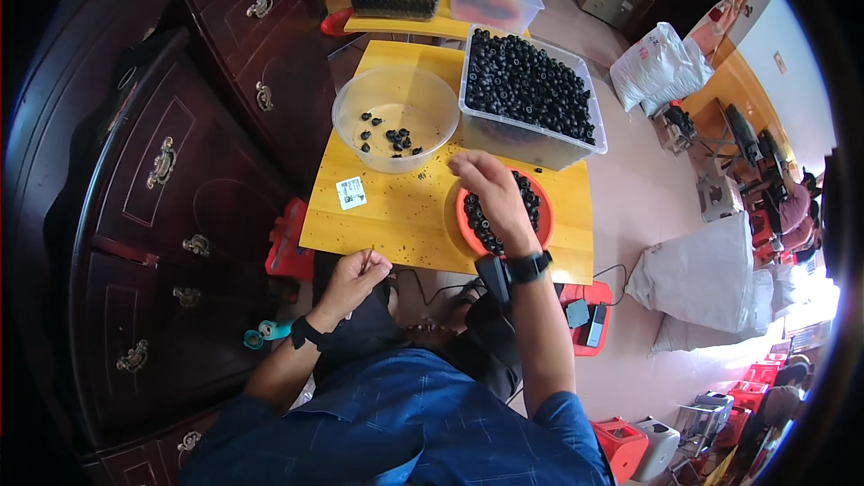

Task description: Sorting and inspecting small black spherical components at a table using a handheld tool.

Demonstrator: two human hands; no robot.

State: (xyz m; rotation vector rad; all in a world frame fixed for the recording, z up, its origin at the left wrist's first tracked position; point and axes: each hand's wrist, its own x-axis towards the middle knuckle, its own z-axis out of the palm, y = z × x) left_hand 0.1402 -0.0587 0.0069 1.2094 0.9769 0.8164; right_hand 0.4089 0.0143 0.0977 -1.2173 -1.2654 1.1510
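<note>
My left hand [356, 279] is just off the table's front edge, thumb and fingers pinched together. A thin dark tip shows at its fingertips, too small to name. My right hand [489, 182] hangs over the left side of an orange bowl [545, 232], its fingers drawn together and pointing left. Whatever they may hold is hidden. Small black ring-shaped parts [490, 234] lie in that bowl, partly covered by my right hand and wrist. Behind, a clear round tub [349, 130] holds several loose black parts [399, 139].
A clear bin [531, 146] heaped with black parts stands at the yellow table's [387, 225] back right. A white label [351, 193] and dark crumbs lie on the tabletop. Dark wooden drawers [162, 171] border the left. White sacks [702, 261] stand on the right.
</note>
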